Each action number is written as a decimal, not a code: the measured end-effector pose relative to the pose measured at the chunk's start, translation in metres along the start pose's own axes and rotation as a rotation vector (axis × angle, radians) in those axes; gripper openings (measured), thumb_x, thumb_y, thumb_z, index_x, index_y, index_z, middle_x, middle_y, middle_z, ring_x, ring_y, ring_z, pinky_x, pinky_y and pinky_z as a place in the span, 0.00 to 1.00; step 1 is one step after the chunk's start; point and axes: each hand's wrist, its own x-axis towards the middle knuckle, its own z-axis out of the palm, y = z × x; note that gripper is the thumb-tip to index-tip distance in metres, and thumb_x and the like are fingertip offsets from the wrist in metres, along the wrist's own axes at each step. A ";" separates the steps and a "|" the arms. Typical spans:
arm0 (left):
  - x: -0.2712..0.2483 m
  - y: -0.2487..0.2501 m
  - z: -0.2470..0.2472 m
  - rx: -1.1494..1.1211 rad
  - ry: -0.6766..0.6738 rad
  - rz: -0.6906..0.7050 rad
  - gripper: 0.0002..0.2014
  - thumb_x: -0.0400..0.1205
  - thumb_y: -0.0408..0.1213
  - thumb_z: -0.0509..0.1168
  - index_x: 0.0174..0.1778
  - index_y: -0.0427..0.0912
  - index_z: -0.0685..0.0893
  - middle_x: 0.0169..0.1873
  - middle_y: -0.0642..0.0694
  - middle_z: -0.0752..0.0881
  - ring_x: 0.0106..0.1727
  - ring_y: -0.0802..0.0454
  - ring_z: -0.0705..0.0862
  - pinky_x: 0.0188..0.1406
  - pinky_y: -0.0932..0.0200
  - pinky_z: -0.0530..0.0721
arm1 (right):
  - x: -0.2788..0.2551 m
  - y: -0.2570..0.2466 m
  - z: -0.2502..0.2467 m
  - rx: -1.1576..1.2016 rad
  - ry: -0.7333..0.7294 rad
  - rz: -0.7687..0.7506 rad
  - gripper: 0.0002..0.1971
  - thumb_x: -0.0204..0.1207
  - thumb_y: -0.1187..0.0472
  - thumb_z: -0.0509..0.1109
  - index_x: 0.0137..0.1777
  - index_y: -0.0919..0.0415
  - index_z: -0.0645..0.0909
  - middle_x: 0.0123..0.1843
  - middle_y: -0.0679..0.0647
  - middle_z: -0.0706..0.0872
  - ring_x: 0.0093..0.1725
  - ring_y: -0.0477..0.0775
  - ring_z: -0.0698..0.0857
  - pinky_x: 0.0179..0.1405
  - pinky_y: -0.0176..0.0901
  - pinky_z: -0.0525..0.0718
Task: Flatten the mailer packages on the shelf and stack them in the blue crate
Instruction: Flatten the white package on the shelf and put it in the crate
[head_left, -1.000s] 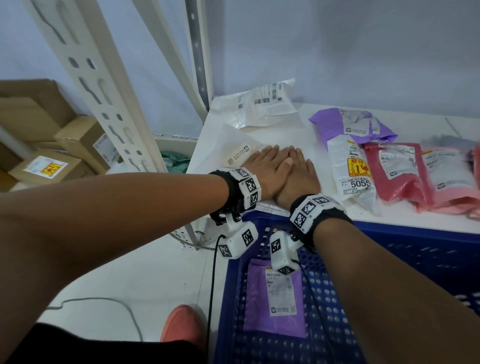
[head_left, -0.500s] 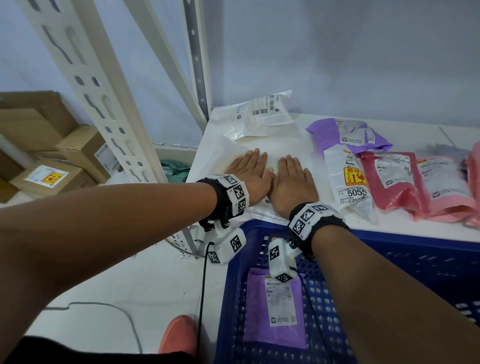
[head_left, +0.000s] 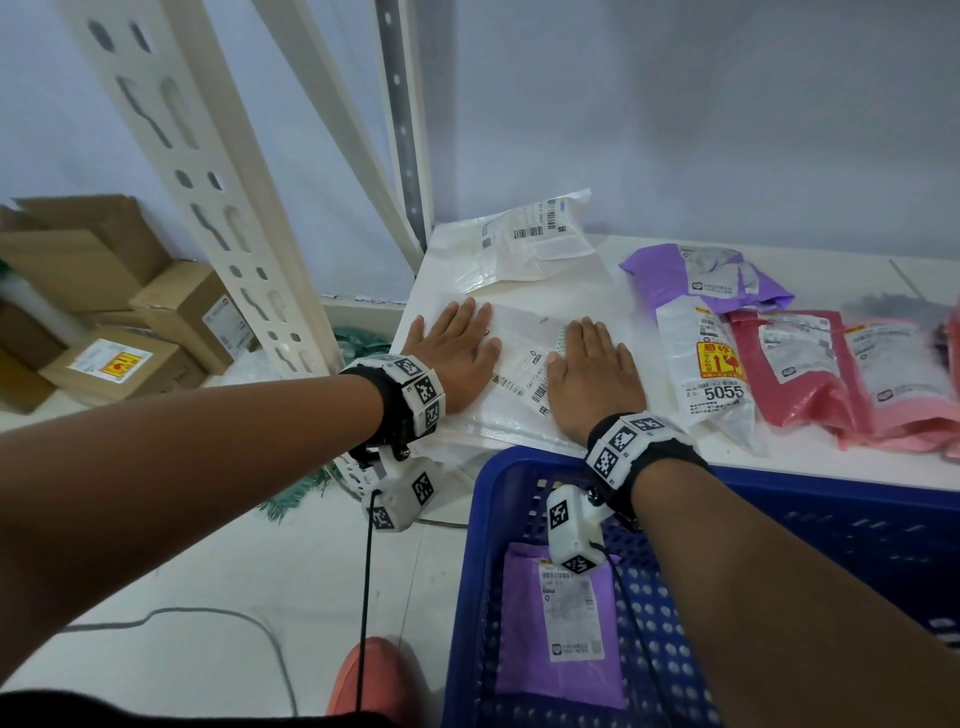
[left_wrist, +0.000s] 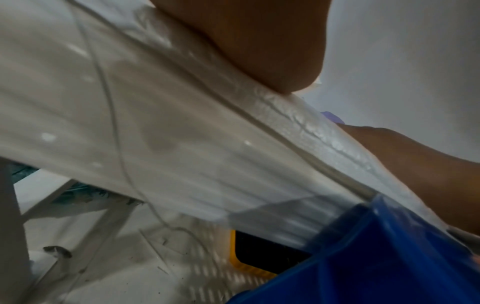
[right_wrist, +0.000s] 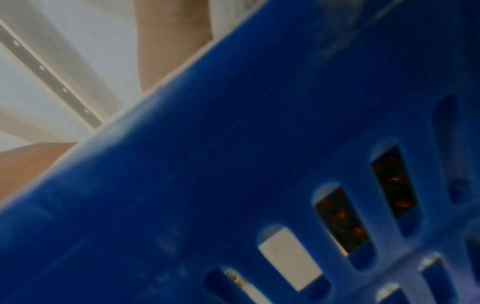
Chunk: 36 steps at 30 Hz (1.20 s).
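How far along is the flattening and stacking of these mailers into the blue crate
Early. Done: one purple mailer lies flat in the blue crate. In hand: the left hand and right hand press flat on a white mailer at the shelf edge. Left: another white mailer, a purple one, the white 5055 mailer, a red mailer and a pink mailer.

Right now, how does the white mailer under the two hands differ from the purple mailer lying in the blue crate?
The white mailer lies on the shelf; the purple mailer lies inside the blue crate. The left hand and the right hand press flat on the white mailer, while nothing touches the purple mailer. The white mailer is pale and shiny; the purple mailer is plainly coloured. Both carry a white shipping label and lie flat.
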 end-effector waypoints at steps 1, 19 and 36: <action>0.000 -0.001 0.002 -0.008 0.006 0.005 0.31 0.87 0.58 0.35 0.88 0.56 0.42 0.87 0.55 0.41 0.87 0.57 0.39 0.85 0.42 0.38 | -0.001 0.001 0.000 0.007 0.005 -0.001 0.31 0.87 0.47 0.41 0.88 0.57 0.46 0.90 0.53 0.49 0.88 0.51 0.46 0.87 0.54 0.45; -0.001 -0.012 0.011 0.006 0.077 0.065 0.31 0.87 0.60 0.35 0.88 0.57 0.43 0.87 0.56 0.42 0.87 0.59 0.40 0.86 0.46 0.39 | -0.004 -0.005 -0.004 -0.076 0.014 -0.060 0.31 0.87 0.49 0.45 0.86 0.37 0.36 0.87 0.66 0.53 0.87 0.65 0.50 0.84 0.64 0.49; 0.000 -0.009 0.010 0.052 0.067 0.055 0.31 0.87 0.58 0.36 0.88 0.55 0.46 0.88 0.52 0.44 0.87 0.56 0.41 0.86 0.42 0.40 | 0.000 0.002 0.006 -0.024 0.140 -0.072 0.25 0.83 0.49 0.48 0.81 0.44 0.57 0.84 0.63 0.63 0.85 0.63 0.58 0.83 0.63 0.55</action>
